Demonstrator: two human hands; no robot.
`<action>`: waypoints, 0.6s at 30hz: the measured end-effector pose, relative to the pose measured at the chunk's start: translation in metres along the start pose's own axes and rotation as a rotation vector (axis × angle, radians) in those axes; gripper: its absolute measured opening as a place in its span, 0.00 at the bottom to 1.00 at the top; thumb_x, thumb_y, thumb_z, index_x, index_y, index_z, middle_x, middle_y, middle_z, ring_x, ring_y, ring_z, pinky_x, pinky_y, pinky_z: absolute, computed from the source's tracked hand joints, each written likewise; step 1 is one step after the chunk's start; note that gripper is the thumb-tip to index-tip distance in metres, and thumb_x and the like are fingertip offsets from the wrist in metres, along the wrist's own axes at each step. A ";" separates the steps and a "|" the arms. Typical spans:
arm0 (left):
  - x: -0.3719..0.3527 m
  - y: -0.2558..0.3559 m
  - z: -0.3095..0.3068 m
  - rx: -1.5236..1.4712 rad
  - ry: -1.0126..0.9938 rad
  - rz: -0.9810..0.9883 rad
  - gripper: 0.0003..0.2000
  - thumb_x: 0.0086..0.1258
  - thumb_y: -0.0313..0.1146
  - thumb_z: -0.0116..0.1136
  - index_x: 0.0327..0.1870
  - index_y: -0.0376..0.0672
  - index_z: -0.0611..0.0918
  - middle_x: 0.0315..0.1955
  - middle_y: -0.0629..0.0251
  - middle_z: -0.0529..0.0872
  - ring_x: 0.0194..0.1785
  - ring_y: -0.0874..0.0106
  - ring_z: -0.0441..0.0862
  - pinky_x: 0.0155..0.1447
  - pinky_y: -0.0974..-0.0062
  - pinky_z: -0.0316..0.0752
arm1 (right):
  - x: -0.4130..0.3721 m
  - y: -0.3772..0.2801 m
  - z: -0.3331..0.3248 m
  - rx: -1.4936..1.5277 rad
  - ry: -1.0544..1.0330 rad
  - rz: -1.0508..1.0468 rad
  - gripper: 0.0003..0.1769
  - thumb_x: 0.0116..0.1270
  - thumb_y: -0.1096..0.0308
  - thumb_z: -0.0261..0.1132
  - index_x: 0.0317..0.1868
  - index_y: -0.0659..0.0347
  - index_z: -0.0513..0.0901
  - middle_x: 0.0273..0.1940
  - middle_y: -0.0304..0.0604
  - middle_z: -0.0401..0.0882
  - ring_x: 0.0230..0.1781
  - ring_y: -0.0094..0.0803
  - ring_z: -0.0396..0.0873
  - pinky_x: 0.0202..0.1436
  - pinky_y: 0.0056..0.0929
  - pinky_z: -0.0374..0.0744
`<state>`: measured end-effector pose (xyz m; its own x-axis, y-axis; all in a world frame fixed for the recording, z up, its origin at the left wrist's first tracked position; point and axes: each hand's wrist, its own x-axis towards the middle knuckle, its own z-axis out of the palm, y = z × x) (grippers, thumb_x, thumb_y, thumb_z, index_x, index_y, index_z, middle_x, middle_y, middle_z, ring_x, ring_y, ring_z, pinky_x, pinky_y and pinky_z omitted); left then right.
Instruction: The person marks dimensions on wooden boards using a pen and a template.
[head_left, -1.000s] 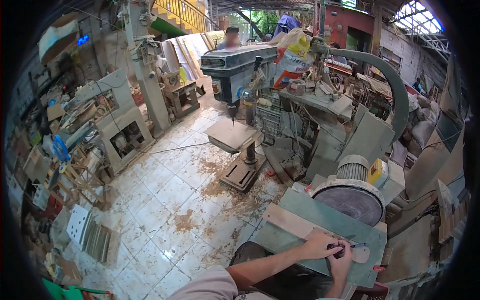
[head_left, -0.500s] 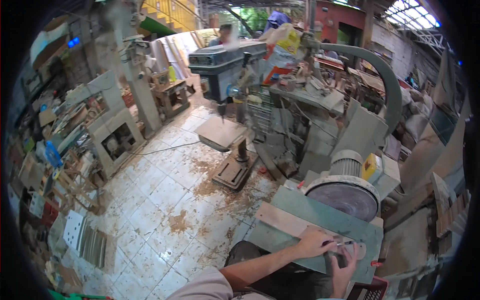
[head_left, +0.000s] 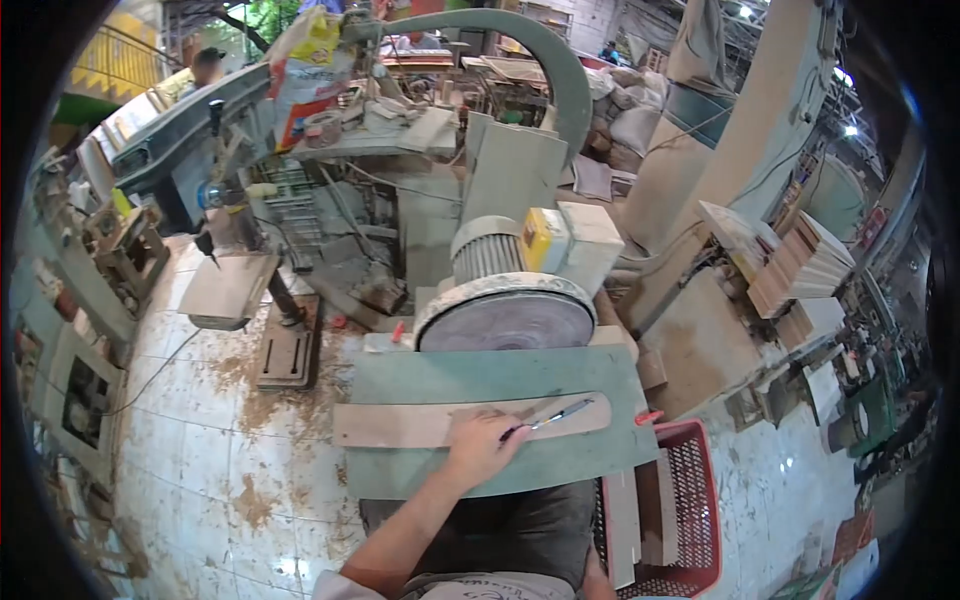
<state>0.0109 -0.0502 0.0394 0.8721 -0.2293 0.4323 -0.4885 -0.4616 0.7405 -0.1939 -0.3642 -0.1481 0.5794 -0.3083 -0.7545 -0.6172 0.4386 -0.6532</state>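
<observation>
A long, light-brown wooden strip (head_left: 395,425) with a rounded right end lies across the green work table (head_left: 420,478) of a disc sander. My left hand (head_left: 480,448) rests on the strip near its middle. Its fingers are closed on a slim pen-like tool (head_left: 560,413), whose dark and silvery length points toward the rounded end. Of my right hand (head_left: 597,580), only a bit of skin shows low by the red basket; its fingers are hidden.
The large sanding disc (head_left: 510,325) faces me just behind the table. A red plastic basket (head_left: 700,500) holding wooden strips stands at right. A drill press (head_left: 225,285) stands at left on the dusty tiled floor. Another person (head_left: 205,68) is in the back left.
The view has swung right. My right hand has left the strip and dropped down beside the basket. The left hand keeps the pen-like tool over the strip.
</observation>
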 end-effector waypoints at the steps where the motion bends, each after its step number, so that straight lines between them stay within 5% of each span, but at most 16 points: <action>1: 0.000 0.001 0.000 0.019 -0.002 -0.010 0.11 0.68 0.40 0.60 0.34 0.40 0.85 0.31 0.55 0.86 0.37 0.57 0.83 0.46 0.62 0.75 | -0.021 -0.011 0.015 -0.042 -0.081 0.061 0.48 0.69 0.28 0.42 0.72 0.63 0.62 0.68 0.51 0.66 0.67 0.43 0.65 0.69 0.38 0.64; 3: -0.001 -0.003 0.003 0.013 0.003 0.015 0.10 0.67 0.38 0.61 0.35 0.39 0.85 0.31 0.56 0.86 0.37 0.57 0.82 0.45 0.63 0.75 | -0.041 -0.023 0.027 -0.124 -0.252 0.193 0.56 0.65 0.22 0.37 0.74 0.64 0.58 0.73 0.52 0.61 0.74 0.45 0.58 0.75 0.40 0.58; 7: 0.001 -0.001 0.001 0.016 0.001 0.028 0.09 0.67 0.36 0.61 0.35 0.39 0.84 0.29 0.56 0.85 0.36 0.57 0.82 0.45 0.63 0.74 | -0.056 -0.069 -0.002 -0.421 -0.149 0.245 0.58 0.64 0.20 0.31 0.73 0.66 0.60 0.71 0.56 0.63 0.72 0.49 0.61 0.73 0.46 0.60; 9: 0.001 0.001 0.001 0.024 0.010 0.012 0.09 0.68 0.36 0.61 0.35 0.39 0.84 0.28 0.56 0.84 0.36 0.57 0.82 0.44 0.63 0.74 | -0.109 -0.146 0.021 -0.290 -0.660 -0.019 0.59 0.62 0.19 0.30 0.72 0.66 0.62 0.69 0.59 0.66 0.70 0.52 0.65 0.72 0.50 0.62; 10: 0.002 0.000 0.003 0.017 0.014 0.000 0.09 0.68 0.36 0.61 0.35 0.39 0.84 0.28 0.56 0.84 0.36 0.57 0.82 0.44 0.63 0.74 | -0.117 -0.163 0.025 -0.275 -0.765 -0.232 0.61 0.59 0.18 0.30 0.70 0.68 0.67 0.67 0.59 0.68 0.69 0.51 0.67 0.71 0.49 0.63; 13: 0.000 -0.005 0.004 0.037 0.005 0.003 0.10 0.68 0.36 0.60 0.35 0.38 0.84 0.28 0.56 0.84 0.35 0.57 0.81 0.43 0.62 0.74 | -0.160 -0.220 0.073 -0.312 -0.917 -0.883 0.62 0.61 0.18 0.29 0.65 0.74 0.71 0.73 0.64 0.54 0.76 0.54 0.53 0.75 0.52 0.55; 14: -0.001 -0.004 0.004 0.032 0.028 0.016 0.10 0.69 0.37 0.60 0.35 0.38 0.84 0.28 0.55 0.84 0.35 0.56 0.81 0.43 0.62 0.74 | -0.178 -0.236 0.095 -0.306 -0.925 -0.883 0.62 0.61 0.18 0.29 0.65 0.74 0.71 0.73 0.64 0.54 0.76 0.54 0.53 0.75 0.52 0.55; 16: -0.001 -0.002 0.004 0.042 0.050 0.023 0.10 0.69 0.37 0.59 0.35 0.38 0.84 0.28 0.55 0.84 0.35 0.56 0.81 0.42 0.62 0.74 | -0.221 -0.260 0.135 -0.229 -1.178 -1.205 0.56 0.62 0.19 0.33 0.64 0.64 0.76 0.78 0.60 0.34 0.79 0.60 0.32 0.71 0.75 0.40; 18: 0.000 -0.002 0.004 0.025 0.051 0.015 0.10 0.69 0.37 0.59 0.36 0.38 0.84 0.28 0.55 0.84 0.35 0.56 0.81 0.42 0.62 0.74 | -0.260 -0.269 0.158 -0.133 -1.289 -1.320 0.52 0.65 0.22 0.37 0.62 0.62 0.77 0.77 0.53 0.14 0.76 0.60 0.13 0.66 0.82 0.31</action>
<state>0.0116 -0.0522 0.0358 0.8615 -0.1927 0.4697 -0.5002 -0.4801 0.7206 -0.0945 -0.2689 0.2333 0.6201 0.4307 0.6558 0.5227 0.3966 -0.7547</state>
